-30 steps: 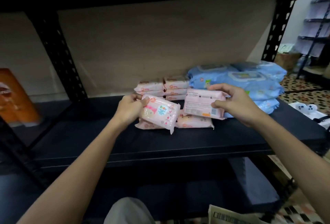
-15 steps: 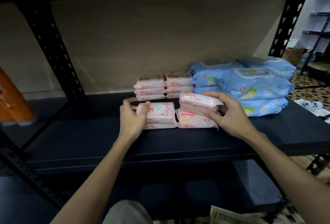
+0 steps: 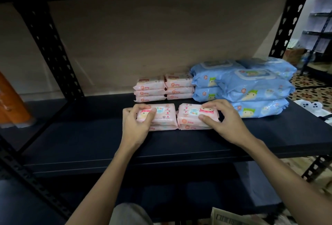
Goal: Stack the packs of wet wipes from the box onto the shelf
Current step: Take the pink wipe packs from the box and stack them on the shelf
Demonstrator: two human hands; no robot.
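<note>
Dark shelf (image 3: 89, 145), dim light. Left hand (image 3: 138, 126) grips left pink pack (image 3: 161, 115), right hand (image 3: 224, 122) grips right pink pack (image 3: 192, 117). Risk: soft two-high stacks skewing, top packs sliding off on careless release.

Glossy plastic film wraps the pink packs (image 3: 166, 115) and blue packs (image 3: 255, 88); the shelf (image 3: 107, 144) looks matt black.

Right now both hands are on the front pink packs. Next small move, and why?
Probably let go and withdraw: left hand and right hand each grip a top pink pack already lying flat on the front stacks on the shelf.
</note>
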